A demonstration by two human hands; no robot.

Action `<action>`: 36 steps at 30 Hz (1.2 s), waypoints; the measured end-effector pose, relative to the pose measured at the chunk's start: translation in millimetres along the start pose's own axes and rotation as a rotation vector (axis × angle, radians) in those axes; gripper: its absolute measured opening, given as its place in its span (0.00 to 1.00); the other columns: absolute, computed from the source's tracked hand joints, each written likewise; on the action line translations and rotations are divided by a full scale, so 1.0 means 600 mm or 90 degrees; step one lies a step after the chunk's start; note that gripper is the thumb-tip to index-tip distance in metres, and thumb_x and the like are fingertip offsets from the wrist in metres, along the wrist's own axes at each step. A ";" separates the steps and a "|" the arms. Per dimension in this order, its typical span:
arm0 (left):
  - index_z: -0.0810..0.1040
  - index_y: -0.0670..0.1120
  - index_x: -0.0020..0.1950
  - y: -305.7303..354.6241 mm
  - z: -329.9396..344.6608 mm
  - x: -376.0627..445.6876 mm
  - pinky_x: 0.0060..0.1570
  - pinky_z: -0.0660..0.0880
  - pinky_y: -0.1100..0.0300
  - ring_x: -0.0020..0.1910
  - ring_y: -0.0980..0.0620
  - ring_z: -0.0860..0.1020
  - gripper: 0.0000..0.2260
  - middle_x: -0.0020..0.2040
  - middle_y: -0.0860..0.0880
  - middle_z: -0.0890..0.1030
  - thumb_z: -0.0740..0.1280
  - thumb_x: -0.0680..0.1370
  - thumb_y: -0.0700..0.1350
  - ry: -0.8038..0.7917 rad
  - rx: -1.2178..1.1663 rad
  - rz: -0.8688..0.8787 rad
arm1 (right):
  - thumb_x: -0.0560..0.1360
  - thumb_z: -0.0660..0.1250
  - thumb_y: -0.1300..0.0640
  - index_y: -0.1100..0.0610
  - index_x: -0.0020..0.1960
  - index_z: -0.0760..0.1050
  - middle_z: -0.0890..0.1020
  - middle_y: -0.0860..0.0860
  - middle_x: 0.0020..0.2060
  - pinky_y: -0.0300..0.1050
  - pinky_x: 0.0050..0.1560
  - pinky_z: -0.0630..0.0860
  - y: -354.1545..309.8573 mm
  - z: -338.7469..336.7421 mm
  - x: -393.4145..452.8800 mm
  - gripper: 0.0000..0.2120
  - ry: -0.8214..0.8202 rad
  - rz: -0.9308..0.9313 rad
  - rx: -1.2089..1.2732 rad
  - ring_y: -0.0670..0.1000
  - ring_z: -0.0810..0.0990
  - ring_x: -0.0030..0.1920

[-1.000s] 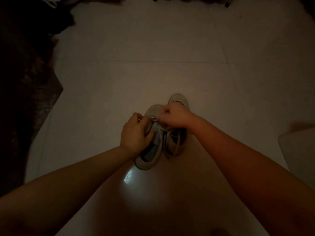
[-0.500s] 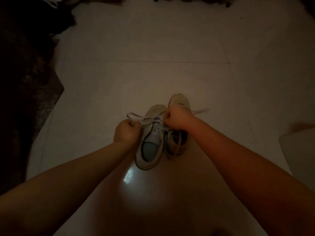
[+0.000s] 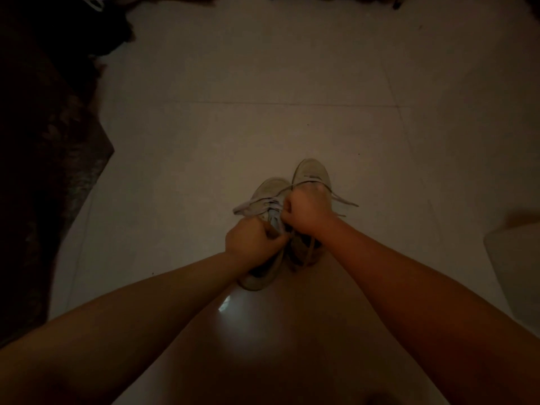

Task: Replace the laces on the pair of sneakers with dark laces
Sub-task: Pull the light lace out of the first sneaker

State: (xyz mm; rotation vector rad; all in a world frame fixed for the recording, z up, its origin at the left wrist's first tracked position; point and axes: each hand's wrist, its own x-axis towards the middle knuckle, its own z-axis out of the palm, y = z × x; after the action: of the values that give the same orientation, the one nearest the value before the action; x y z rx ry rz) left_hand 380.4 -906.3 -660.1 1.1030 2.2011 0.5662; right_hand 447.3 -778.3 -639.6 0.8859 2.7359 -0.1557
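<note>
Two pale sneakers stand side by side on the tiled floor, toes pointing away from me. The left sneaker (image 3: 270,190) has a light lace (image 3: 248,207) whose loose end trails off its left side. My left hand (image 3: 251,239) is curled over the shoe's tongue area and grips the lace there. My right hand (image 3: 306,210) is fisted on the lace's other end, which trails out to the right (image 3: 344,201). The right sneaker (image 3: 311,173) lies partly hidden behind that fist. The light is dim and the eyelets are hard to make out.
A dark rug or furry mat (image 3: 43,171) covers the floor on the left. A pale object (image 3: 517,264) sits at the right edge. Dark furniture legs (image 3: 394,2) show at the top. The floor reflects a bright spot (image 3: 225,305) below the shoes.
My left hand has moved back toward the shoe's middle and my right hand has shifted slightly right. The lace ends, pulled straight out to both sides before, now hang slacker.
</note>
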 end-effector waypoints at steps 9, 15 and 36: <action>0.61 0.47 0.22 -0.005 0.004 -0.002 0.25 0.57 0.61 0.22 0.52 0.63 0.25 0.22 0.49 0.63 0.63 0.78 0.49 -0.037 0.005 0.010 | 0.63 0.72 0.53 0.56 0.35 0.79 0.80 0.50 0.34 0.45 0.46 0.59 0.017 -0.030 0.023 0.07 0.102 -0.185 -0.168 0.53 0.77 0.41; 0.61 0.47 0.23 -0.010 0.000 0.001 0.25 0.58 0.60 0.22 0.52 0.64 0.24 0.22 0.48 0.64 0.64 0.77 0.47 -0.050 -0.005 0.028 | 0.74 0.62 0.41 0.49 0.44 0.81 0.81 0.50 0.45 0.48 0.58 0.62 0.027 -0.015 0.008 0.14 0.006 0.023 0.074 0.53 0.74 0.54; 0.61 0.47 0.23 -0.015 -0.006 -0.001 0.25 0.58 0.62 0.22 0.54 0.63 0.24 0.22 0.49 0.63 0.65 0.78 0.45 -0.065 -0.037 0.026 | 0.75 0.62 0.43 0.52 0.46 0.79 0.79 0.52 0.50 0.47 0.55 0.61 0.018 -0.015 0.001 0.14 0.028 0.048 0.115 0.55 0.72 0.57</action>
State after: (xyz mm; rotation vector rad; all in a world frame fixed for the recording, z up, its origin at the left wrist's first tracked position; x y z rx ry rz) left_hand 373.3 -912.4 -662.7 1.1230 2.0666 0.5758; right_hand 451.5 -767.4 -631.1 1.0502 2.7561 -0.3790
